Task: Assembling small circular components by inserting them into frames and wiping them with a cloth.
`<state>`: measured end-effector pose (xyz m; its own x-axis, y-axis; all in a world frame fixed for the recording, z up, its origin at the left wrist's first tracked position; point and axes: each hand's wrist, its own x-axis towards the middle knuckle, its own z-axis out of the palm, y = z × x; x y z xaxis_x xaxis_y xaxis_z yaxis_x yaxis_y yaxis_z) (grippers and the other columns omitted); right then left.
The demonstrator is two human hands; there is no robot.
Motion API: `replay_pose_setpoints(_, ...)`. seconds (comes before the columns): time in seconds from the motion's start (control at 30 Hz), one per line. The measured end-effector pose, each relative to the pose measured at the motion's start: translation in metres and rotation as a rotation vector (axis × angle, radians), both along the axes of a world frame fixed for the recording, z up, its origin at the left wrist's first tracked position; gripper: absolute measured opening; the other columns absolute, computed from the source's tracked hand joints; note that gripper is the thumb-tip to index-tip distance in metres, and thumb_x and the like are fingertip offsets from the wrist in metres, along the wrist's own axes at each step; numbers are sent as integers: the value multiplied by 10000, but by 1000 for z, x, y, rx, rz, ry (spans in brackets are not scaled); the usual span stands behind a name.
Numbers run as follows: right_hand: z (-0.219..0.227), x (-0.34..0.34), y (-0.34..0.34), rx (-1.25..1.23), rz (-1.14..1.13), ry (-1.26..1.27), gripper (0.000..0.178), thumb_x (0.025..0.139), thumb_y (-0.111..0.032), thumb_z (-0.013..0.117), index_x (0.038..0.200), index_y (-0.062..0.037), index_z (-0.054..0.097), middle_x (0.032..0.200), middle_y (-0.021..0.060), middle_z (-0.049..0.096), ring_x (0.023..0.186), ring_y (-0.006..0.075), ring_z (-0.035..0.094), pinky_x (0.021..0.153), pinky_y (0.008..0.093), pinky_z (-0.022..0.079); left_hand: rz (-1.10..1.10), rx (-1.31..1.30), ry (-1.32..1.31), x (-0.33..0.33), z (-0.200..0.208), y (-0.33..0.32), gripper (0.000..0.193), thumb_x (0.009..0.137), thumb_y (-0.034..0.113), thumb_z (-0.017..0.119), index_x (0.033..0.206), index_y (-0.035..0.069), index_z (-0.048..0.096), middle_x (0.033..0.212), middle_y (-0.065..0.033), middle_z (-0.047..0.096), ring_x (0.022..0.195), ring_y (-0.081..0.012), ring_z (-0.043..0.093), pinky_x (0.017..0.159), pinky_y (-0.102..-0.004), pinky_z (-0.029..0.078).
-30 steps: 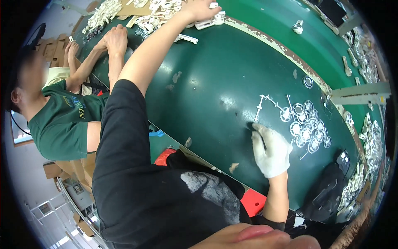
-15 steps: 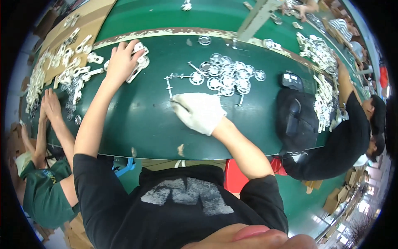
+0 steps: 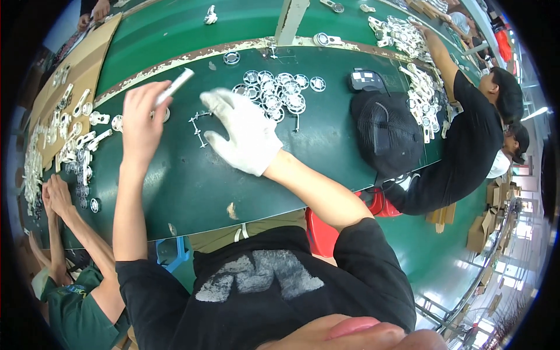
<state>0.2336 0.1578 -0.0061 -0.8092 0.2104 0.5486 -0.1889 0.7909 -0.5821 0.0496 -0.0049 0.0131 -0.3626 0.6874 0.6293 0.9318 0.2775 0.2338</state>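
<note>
Your bare left hand (image 3: pixel 142 114) clamped on a blurred white part (image 3: pixel 177 85) above the green bench (image 3: pixel 186 192), your gloved right hand (image 3: pixel 249 139) with thumb and fingers apart, thin sticks (image 3: pixel 198 130) between them, clear round discs (image 3: pixel 284 92) just beside the glove.

Free tabletop (image 3: pixel 326 129) between discs (image 3: pixel 272 103), black object (image 3: pixel 388 134)

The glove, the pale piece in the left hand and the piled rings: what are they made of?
Glove: probably cloth; matte white, without glints. Pale piece: likely plastic, smooth and evenly off-white, though blur leaves that open. Piled rings: glossy, with bright glints; clear plastic or shiny metal, hard to tell.
</note>
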Motion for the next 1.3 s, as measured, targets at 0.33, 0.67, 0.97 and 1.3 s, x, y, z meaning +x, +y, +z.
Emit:
replay_pose_setpoints(0.33, -10, -5, 35, 99, -165, 10, 279, 961, -259, 647, 1151, -62, 700, 942, 182, 712, 861, 362, 699, 763, 457, 549, -328, 276, -1120, 46, -18, 47, 366, 1012, 294, 667, 1258, 23, 661, 1022, -41, 728, 847, -107, 666, 734, -283, 550)
replay_pose_setpoints(0.67, 6, -6, 47, -184, -472, -149, 408, 906, -386, 718, 1179, -84, 718, 1029, 135, 759, 949, 294, 736, 863, 382, 553, -64, -196, -82, 53, -62, 65, 535, 821, 428, 796, 1235, 118, 659, 1240, -54, 658, 1223, -269, 560, 1070, -426, 405)
replay_pose_setpoints(0.97, 17, -11, 39, -156, -349, -416, 366, 980, -418, 531, 1041, -120, 735, 998, 158, 725, 947, 366, 699, 834, 466, 556, -82, -91, -174, 47, -69, 49, 396, 933, 212, 682, 1295, 73, 605, 1161, -114, 661, 1087, -319, 603, 1024, -457, 395)
replay_pose_setpoints(1.3, 10, -7, 38, 20, -259, -518, 302, 922, -351, 576, 948, -87, 720, 852, 159, 718, 826, 363, 716, 727, 453, 560, -128, 335, -674, 53, -61, 40, 213, 1098, 99, 462, 1137, -18, 635, 1051, -79, 669, 901, -110, 620, 806, -264, 500)
